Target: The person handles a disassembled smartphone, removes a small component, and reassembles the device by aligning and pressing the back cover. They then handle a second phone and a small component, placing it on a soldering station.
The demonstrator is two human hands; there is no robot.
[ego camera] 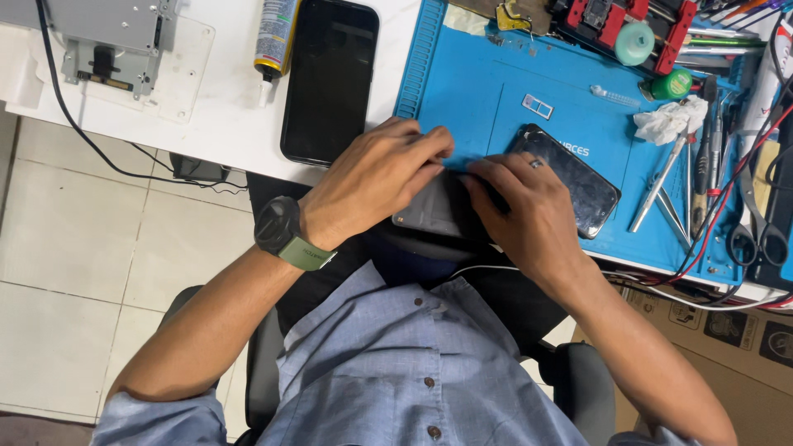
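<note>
Head view: a white table (223, 124) stands over a pale tiled floor (74, 248); a blue work mat (462, 91) covers its right part. Phones counted: three. One black phone (330, 78) lies on the white surface, one dark phone (582, 182) on the mat, and one grey phone (434, 211) at the table's near edge. Left hand (372, 177) and right hand (520, 206) each close their grip on the grey phone, fingertips pinching its upper edge.

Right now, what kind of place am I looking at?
Likely a phone repair bench: a blue work mat, tweezers and scissors beside it, and both hands on a dark phone.
</note>
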